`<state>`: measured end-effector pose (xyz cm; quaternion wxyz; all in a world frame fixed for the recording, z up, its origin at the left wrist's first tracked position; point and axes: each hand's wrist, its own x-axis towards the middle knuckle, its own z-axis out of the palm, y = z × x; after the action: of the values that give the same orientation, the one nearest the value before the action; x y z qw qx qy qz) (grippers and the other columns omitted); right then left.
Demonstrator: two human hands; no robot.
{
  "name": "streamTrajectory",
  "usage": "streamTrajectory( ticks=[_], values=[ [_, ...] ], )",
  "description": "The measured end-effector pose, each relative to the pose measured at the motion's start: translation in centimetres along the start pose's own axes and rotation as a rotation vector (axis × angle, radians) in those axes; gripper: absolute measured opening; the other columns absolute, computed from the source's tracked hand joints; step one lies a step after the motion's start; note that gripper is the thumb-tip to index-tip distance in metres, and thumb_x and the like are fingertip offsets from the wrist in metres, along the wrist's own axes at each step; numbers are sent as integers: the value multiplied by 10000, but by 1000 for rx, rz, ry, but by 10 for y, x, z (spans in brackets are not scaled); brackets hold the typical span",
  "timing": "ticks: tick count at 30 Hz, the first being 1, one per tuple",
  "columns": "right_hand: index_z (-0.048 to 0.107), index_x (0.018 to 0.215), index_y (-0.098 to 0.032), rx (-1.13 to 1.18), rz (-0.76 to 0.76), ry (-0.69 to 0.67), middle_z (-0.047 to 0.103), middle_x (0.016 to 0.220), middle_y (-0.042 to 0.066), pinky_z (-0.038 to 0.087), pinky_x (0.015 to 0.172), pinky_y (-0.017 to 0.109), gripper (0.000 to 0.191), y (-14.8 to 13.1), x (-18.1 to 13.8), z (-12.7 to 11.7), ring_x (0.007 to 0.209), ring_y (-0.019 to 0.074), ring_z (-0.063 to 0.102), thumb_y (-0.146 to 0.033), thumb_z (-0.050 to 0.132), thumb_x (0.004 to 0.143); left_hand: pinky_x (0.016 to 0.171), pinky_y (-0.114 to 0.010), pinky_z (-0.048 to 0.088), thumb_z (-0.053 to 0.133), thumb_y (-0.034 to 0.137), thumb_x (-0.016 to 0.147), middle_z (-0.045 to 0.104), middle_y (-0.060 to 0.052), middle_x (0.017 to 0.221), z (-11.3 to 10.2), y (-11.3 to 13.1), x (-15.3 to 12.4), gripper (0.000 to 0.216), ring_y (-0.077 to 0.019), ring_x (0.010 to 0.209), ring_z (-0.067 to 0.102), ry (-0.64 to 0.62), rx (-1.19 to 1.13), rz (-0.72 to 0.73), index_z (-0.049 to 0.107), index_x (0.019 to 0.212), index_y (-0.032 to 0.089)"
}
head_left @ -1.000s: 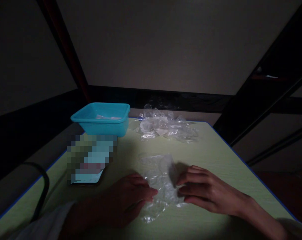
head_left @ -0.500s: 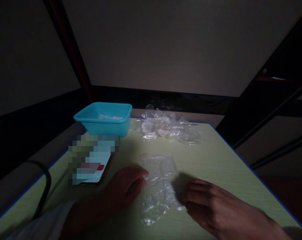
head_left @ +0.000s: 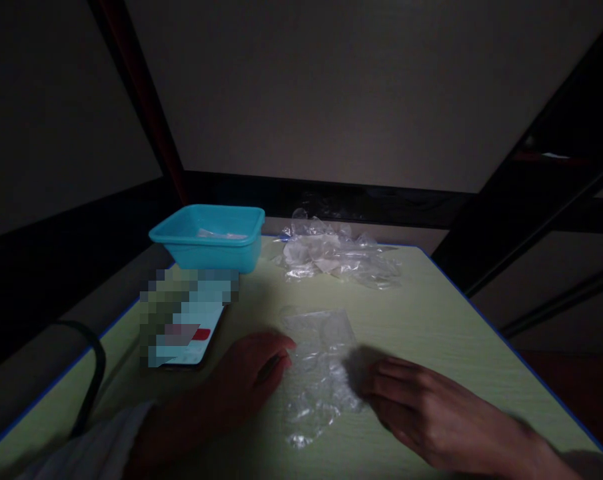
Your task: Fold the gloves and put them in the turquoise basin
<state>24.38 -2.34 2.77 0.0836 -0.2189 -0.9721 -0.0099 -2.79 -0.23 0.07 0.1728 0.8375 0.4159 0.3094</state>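
Observation:
A thin, crinkled clear plastic bag point(head_left: 318, 367) lies spread on the table between my hands. My left hand point(head_left: 258, 367) is closed in a pinch at its left edge, thumb and forefinger tips nearly together. On the other side, my right hand point(head_left: 421, 410) has its fingers curled together with the tips at the bag's right edge. Shadow partly hides those tips. Toward the back of the table sits a loose heap of crumpled clear plastic point(head_left: 331, 253), with some whitish pieces among it.
A turquoise plastic basin point(head_left: 214, 257) stands at the back left with something pale inside. In front of it lies a phone point(head_left: 194, 347) with a lit, partly blurred screen. A dark cable or strap point(head_left: 96, 373) curves at the left. The pale green table point(head_left: 431, 320) has a blue edge.
My left finger and thumb have closed slightly at the bag's edge. Otherwise the hands and the bag hold almost the same place.

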Motion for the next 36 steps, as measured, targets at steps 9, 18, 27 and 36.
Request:
streamTrajectory(
  ticks=[9,18,27,36],
  values=[
    [601,876,-178,236,158,44,620,721,48,485,715,327,273,3,5,-10,703,168,571,-151,331,901,737,-300,510,477,166,789,673,-53,878,-5,4,-2,208,-187,803,635,-97,149,198,553,982,184],
    [578,1016,-179,273,137,87,644,792,55,494,651,289,251,13,-1,0,712,152,597,-178,340,936,829,-316,473,364,24,740,641,-39,938,-7,-4,-4,392,-168,891,600,-157,48,169,504,1058,205],
    [621,960,-144,114,61,155,677,1046,80,509,817,349,268,25,14,7,933,188,612,-182,356,949,804,-283,473,341,6,718,649,-7,892,0,-11,-6,440,-145,854,613,-79,-24,147,501,1062,229],
    [599,1074,-179,300,150,26,686,985,77,515,814,343,321,28,6,1,936,184,625,-239,302,969,783,-274,483,352,62,695,696,-23,885,-6,-6,2,316,-165,861,647,-111,-83,-91,600,838,196]
  ],
)
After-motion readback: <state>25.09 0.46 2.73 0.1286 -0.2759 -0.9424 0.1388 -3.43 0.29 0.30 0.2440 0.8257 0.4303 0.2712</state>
